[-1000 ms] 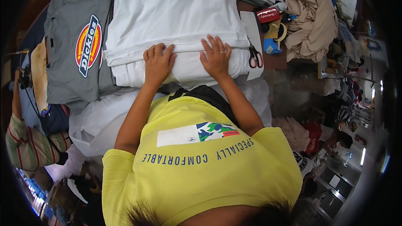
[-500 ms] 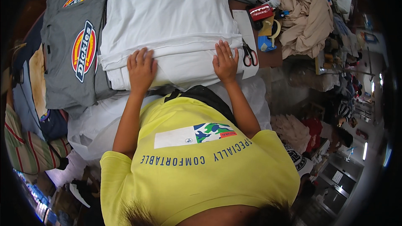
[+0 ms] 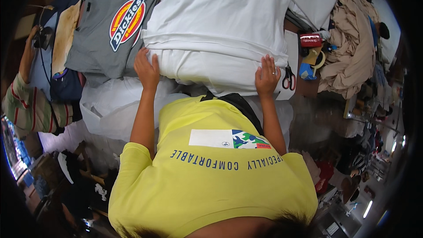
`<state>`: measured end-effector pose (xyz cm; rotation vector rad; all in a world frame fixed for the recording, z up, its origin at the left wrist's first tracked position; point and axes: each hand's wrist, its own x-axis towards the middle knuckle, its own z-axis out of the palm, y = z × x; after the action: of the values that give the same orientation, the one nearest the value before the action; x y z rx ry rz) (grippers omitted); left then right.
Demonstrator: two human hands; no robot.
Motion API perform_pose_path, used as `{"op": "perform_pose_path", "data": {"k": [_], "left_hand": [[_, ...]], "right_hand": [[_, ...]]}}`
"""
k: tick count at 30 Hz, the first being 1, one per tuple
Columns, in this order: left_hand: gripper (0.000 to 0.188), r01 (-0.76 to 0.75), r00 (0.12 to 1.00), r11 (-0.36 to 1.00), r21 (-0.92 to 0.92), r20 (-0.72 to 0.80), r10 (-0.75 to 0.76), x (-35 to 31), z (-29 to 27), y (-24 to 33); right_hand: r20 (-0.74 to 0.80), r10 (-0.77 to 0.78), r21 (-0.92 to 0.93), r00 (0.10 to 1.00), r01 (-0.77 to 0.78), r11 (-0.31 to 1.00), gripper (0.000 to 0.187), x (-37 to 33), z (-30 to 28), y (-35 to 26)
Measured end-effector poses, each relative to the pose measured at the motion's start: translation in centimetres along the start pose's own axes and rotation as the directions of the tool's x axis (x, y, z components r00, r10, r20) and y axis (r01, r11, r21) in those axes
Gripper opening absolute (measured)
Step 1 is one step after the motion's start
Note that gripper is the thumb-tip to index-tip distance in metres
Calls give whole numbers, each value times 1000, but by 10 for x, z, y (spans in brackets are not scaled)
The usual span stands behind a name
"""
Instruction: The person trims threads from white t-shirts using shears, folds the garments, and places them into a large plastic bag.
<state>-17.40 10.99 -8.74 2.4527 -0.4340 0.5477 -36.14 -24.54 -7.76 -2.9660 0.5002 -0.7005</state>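
A white T-shirt lies flat on a stack of folded white garments in front of me, its hem running across near the front. My left hand is at the left end of the hem, fingers stretched forward and thumb apart, touching the cloth's edge. Toward the right end, my right hand rests with its fingers extended flat on the white cloth just below the hem. Beyond that hand, scissors with dark red and black handles lie on a white strip.
Grey printed T-shirts are piled at the left. A roll of tape, a red box and a blue item sit right, beside heaped beige cloth. Another person's striped sleeve shows far left. Clear plastic sheeting hangs in front.
My left hand has slid left along the hem to the shirt's left end. My right hand stays near the right end. The whole view has shifted, with things now farther right.
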Motion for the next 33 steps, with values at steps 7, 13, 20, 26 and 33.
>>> {"op": "perform_pose_path", "data": {"k": [7,13,20,26,33], "left_hand": [[22,-343,929,937,-59,124,348,75,-14,20],[17,-569,765,822,-29,346,542,95,-11,20],[12,-647,741,762,0,235,629,88,-17,19],[11,-702,706,712,-17,113,699,85,-35,33],[15,-428,648,879,-211,605,461,66,-44,70]], "right_hand": [[214,118,307,970,-182,934,29,76,-22,-2],[577,96,166,811,-232,958,32,96,-21,-11],[495,85,251,864,-236,939,26,87,-14,-6],[384,197,295,902,-322,900,18,90,-33,-11],[428,335,468,839,-523,712,10,140,-71,29]]}}
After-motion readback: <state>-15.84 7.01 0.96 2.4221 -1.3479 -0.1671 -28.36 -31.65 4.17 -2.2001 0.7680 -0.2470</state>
